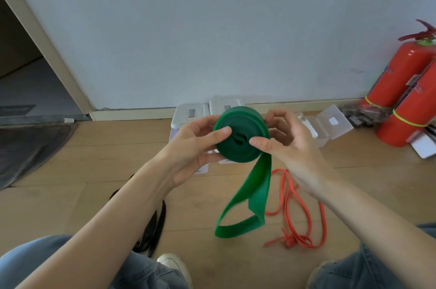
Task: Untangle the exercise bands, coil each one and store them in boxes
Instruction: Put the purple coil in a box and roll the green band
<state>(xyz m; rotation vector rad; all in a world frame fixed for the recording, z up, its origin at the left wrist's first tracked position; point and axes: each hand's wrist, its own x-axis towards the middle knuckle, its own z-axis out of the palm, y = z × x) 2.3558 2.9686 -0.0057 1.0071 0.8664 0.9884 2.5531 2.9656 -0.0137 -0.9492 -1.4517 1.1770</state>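
**Green band half coiled, tail still loose**

Green band [240, 134] sits as a fat coil in mid-air between both hands, above the wooden floor [70, 194]. In the head view the left hand [188, 147] grips the coil's near side, thumb pressed on its face, while the right hand [280, 137] curls round the far edge with its thumb near the centre. A looped tail hangs free below the coil.

The likeliest failure is the coil springing open: the rubber looks elastic, and if either thumb eases while the tail is wound on, the inner turns could telescope out. The dangling loop could also twist as it winds.

An orange band [299, 213] lies knotted on the floor just beyond the tail, a black band [153, 229] near the left knee. Clear boxes [330, 123] wait by the wall, beside two red extinguishers [405, 90].
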